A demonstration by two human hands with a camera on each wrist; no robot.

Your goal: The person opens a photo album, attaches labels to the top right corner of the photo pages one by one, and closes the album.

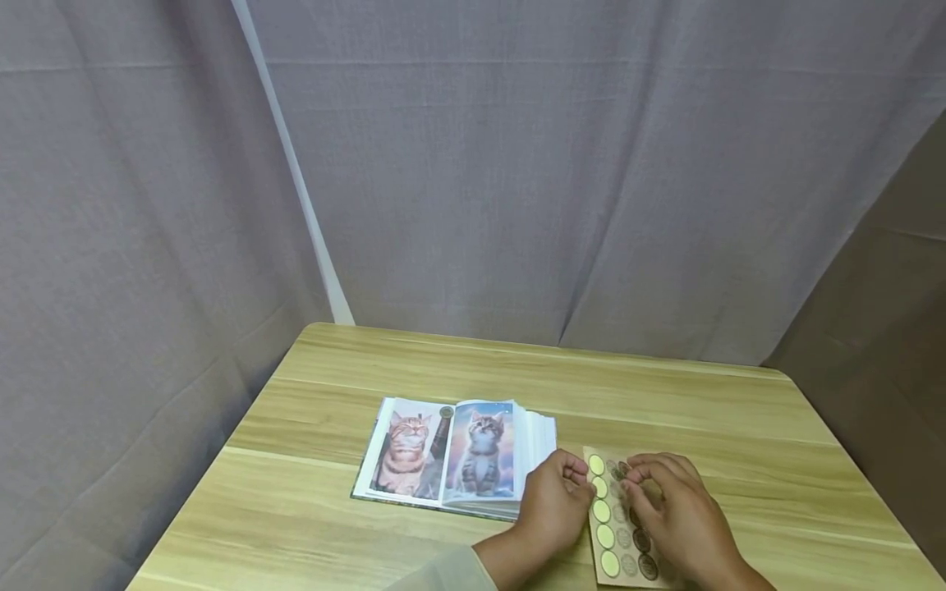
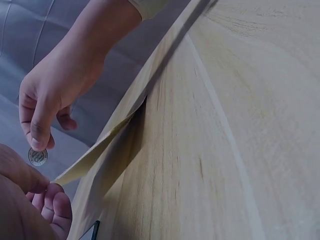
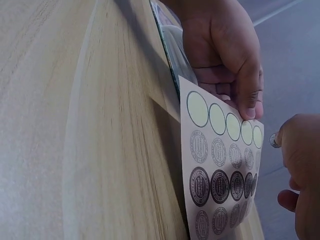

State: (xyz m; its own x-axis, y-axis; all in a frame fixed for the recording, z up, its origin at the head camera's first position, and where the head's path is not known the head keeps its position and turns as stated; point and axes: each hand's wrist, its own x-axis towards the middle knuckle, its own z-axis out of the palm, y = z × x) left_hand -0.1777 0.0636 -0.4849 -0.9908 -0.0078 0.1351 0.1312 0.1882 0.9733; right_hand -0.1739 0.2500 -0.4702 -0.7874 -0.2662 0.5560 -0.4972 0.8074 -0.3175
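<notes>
A brown sheet of round stickers (image 1: 617,548) lies tilted at the right of the table, its near edges close to the wood and its far part lifted. Between finger and thumb my left hand (image 1: 553,510) pinches its left edge. Pale yellow, light and dark printed circles stand in rows on the sheet in the right wrist view. My right hand (image 1: 687,513) holds a small round sticker (image 2: 38,156) by its edge, apart from the sheet. Left of both hands an open photo album (image 1: 482,451) shows two cat pictures, with a round sticker (image 1: 447,413) at the left page's top corner.
The wooden table (image 1: 296,525) carries the album and the sheet. Grey curtains (image 1: 458,189) hang behind its far edge and along both sides. The album's thick stack of white pages (image 1: 539,439) reaches close to my left hand.
</notes>
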